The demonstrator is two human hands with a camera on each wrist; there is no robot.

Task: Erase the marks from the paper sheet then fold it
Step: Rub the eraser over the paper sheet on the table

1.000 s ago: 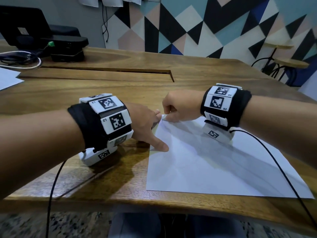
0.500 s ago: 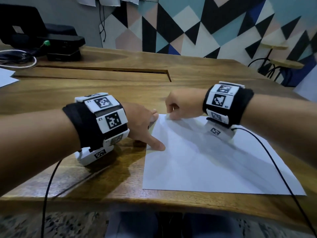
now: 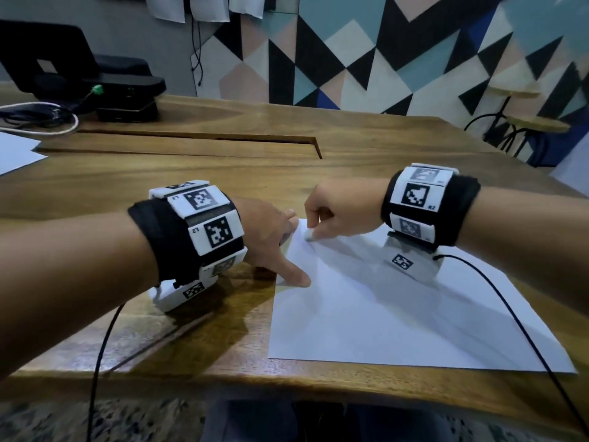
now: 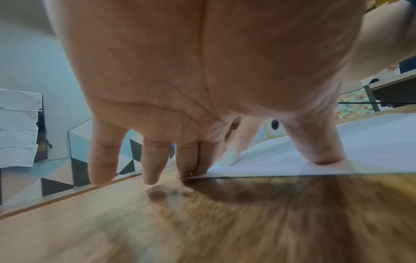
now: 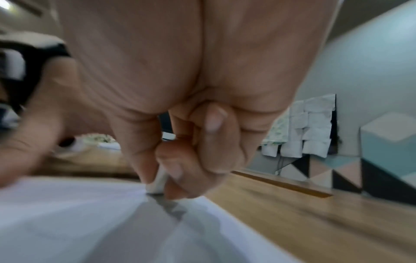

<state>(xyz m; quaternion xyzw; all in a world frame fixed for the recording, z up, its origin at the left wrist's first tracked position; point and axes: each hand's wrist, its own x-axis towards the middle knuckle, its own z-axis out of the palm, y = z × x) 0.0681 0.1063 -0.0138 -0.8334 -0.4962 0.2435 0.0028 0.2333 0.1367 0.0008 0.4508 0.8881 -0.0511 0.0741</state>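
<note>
So my right hand is curled up tight around a small white eraser, pinched between thumb and fingers, and its tip is down on the paper sheet right near the sheet's far left corner, just about middle of the head view. In the right wrist view you can see the eraser poking out under my fingertips and touching the paper, though that shot is pretty blurry.

My left hand is spread out flat-ish, fingers straight, not gripping anything. The thumb presses on the sheet's left edge, lower down, and a couple of fingertips pin the far corner. The left wrist view shows it best: thumb planted on the paper, two fingers together right at the corner, and the other two hanging over the bare wood.

The sheet lies flat on the wooden table, in the lower right of the head view, its near edge close to the table's front edge. I can't make out any marks on it from here; it just looks white with shadows.

Upper left of the head view there's a black box-like thing with some coiled cables, plus another bit of paper at the left edge.
</note>
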